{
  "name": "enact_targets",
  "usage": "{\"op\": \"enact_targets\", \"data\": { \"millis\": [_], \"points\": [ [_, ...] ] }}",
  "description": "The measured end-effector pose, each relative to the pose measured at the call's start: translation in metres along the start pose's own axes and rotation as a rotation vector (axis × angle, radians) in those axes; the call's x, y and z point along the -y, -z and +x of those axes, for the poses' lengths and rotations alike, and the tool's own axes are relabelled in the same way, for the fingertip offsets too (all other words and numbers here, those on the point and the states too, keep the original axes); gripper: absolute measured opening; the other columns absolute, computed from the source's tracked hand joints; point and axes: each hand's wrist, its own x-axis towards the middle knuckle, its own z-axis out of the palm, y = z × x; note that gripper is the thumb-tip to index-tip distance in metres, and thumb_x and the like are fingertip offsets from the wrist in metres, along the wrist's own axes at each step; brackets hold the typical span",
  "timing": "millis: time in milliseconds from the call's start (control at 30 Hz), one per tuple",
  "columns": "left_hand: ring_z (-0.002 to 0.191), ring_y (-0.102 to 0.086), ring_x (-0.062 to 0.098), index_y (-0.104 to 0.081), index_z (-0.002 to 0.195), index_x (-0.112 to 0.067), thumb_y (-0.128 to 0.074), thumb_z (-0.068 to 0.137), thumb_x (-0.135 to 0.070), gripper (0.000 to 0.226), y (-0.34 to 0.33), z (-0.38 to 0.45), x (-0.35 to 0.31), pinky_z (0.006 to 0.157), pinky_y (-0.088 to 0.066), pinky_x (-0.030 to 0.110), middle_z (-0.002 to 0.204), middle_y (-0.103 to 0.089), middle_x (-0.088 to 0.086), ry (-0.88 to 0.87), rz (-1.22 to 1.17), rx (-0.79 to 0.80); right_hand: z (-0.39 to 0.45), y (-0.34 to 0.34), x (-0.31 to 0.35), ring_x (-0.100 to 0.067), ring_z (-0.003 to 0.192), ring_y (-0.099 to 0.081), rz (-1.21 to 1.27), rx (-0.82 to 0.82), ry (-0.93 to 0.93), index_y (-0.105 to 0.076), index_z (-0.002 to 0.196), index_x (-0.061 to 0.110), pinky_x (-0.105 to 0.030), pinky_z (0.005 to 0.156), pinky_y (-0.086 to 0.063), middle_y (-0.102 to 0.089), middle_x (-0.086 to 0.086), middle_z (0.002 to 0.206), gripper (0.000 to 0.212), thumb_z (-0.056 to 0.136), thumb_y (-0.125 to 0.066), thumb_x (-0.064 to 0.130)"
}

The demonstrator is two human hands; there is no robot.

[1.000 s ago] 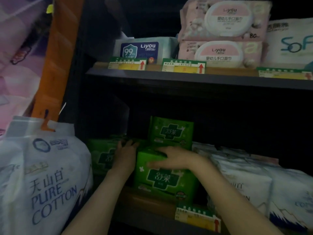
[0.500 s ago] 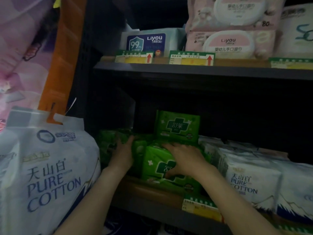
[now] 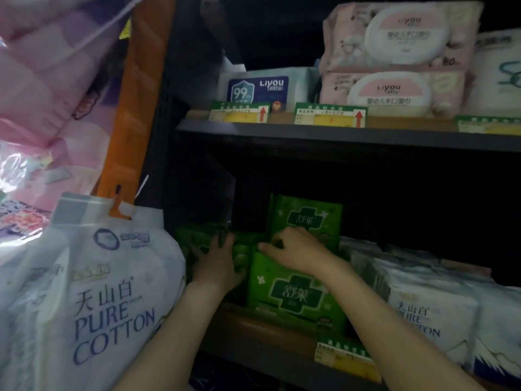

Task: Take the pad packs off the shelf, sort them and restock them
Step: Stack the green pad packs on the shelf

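Since half a second ago the right hand [image 3: 293, 251] has slid up off the front green pad pack [image 3: 296, 300], so now its grip is curled over that pack's top edge, in front of the upright pack [image 3: 307, 218] at 12 o'clock. Left hand [image 3: 217, 263] rests flat, fingers straight, against the dim green packs [image 3: 197, 238] at 9 o'clock on the lower shelf [image 3: 262, 325]. White cotton packs [image 3: 431, 306] sit at 3 o'clock.
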Motion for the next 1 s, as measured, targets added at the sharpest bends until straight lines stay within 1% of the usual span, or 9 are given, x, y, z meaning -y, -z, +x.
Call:
{"op": "enact_targets", "data": {
  "millis": [67,167,300,367,500,600,733,833,1000],
  "points": [
    [0.138,-0.005,0.048,0.003,0.148,-0.030,-0.051,0.090,-0.048,0.082,0.001,-0.003,-0.004,0.104,-0.033,0.050,0.156,0.006,0.006,0.015,0.041,-0.041,0.020,-0.002,0.009,-0.020,0.116,-0.051,0.107,-0.042,0.031,-0.052,0.131,0.016,-0.021,0.084,-0.039,-0.052,-0.007,0.134,0.038,0.101,-0.037,0.034],
    [0.136,-0.010,0.047,0.006,0.148,-0.028,-0.045,0.095,-0.044,0.076,-0.002,-0.004,-0.014,0.097,-0.042,0.043,0.155,0.005,0.010,0.049,0.115,-0.127,0.061,-0.013,0.009,-0.025,0.129,-0.041,0.032,0.074,-0.007,-0.036,0.144,0.019,-0.022,0.097,-0.036,-0.035,-0.007,0.149,0.043,0.102,-0.031,0.013],
    [0.139,-0.007,0.045,0.007,0.149,-0.025,-0.045,0.097,-0.039,0.075,0.003,0.001,-0.013,0.098,-0.043,0.041,0.155,0.005,0.011,0.053,0.147,-0.143,0.099,-0.022,0.003,-0.028,0.128,-0.043,-0.055,0.181,-0.097,-0.032,0.145,0.012,-0.034,0.104,-0.038,-0.037,-0.012,0.147,0.049,0.097,-0.037,0.006],
    [0.136,-0.020,0.041,0.000,0.148,-0.025,-0.048,0.095,-0.039,0.073,0.015,-0.003,-0.006,0.097,-0.043,0.041,0.154,-0.001,0.013,0.052,0.131,-0.143,0.110,-0.024,0.004,-0.031,0.127,-0.043,-0.082,0.192,-0.119,-0.031,0.144,0.008,-0.039,0.103,-0.039,-0.037,-0.016,0.145,0.049,0.096,-0.041,0.011],
    [0.115,-0.050,0.030,-0.017,0.145,-0.023,-0.057,0.093,-0.028,0.066,0.027,-0.013,0.005,0.089,-0.051,0.035,0.150,-0.010,0.015,0.063,0.009,-0.165,0.124,-0.035,0.011,-0.032,0.121,-0.049,-0.066,0.078,-0.129,-0.043,0.134,0.001,-0.035,0.095,-0.042,-0.045,-0.019,0.137,0.037,0.098,-0.038,0.010],
    [0.109,-0.053,0.027,-0.031,0.139,-0.018,-0.057,0.092,-0.018,0.054,0.029,-0.021,0.009,0.085,-0.049,0.029,0.145,-0.021,0.013,0.084,-0.130,-0.240,0.129,-0.036,0.016,-0.030,0.116,-0.053,-0.019,-0.052,-0.127,-0.051,0.126,0.000,-0.033,0.092,-0.044,-0.051,-0.019,0.130,0.032,0.099,-0.034,0.005],
    [0.091,-0.053,0.018,-0.048,0.121,-0.012,-0.062,0.088,-0.013,0.036,0.037,-0.036,0.020,0.066,-0.041,0.018,0.125,-0.044,0.012,0.093,-0.250,-0.321,0.112,-0.030,0.010,-0.034,0.122,-0.048,-0.052,-0.121,-0.064,-0.050,0.127,-0.005,-0.035,0.099,-0.038,-0.051,-0.022,0.131,0.036,0.099,-0.030,0.006],
    [0.078,-0.046,0.012,-0.049,0.098,-0.014,-0.066,0.082,-0.009,0.024,0.043,-0.042,0.026,0.050,-0.030,0.017,0.107,-0.051,0.010,0.040,-0.287,-0.380,0.097,-0.025,0.004,-0.032,0.104,-0.058,0.008,-0.180,0.010,-0.062,0.111,-0.002,-0.034,0.090,-0.046,-0.061,-0.020,0.114,0.029,0.094,-0.039,-0.004],
    [0.077,-0.044,0.011,-0.051,0.106,-0.009,-0.068,0.082,-0.008,0.029,0.040,-0.050,0.028,0.048,-0.028,0.013,0.098,-0.042,0.002,0.009,-0.327,-0.435,0.083,-0.018,-0.011,-0.029,0.094,-0.062,-0.031,-0.198,0.064,-0.067,0.096,0.002,-0.031,0.081,-0.049,-0.064,-0.017,0.104,0.025,0.089,-0.045,-0.009]
  ]
}}
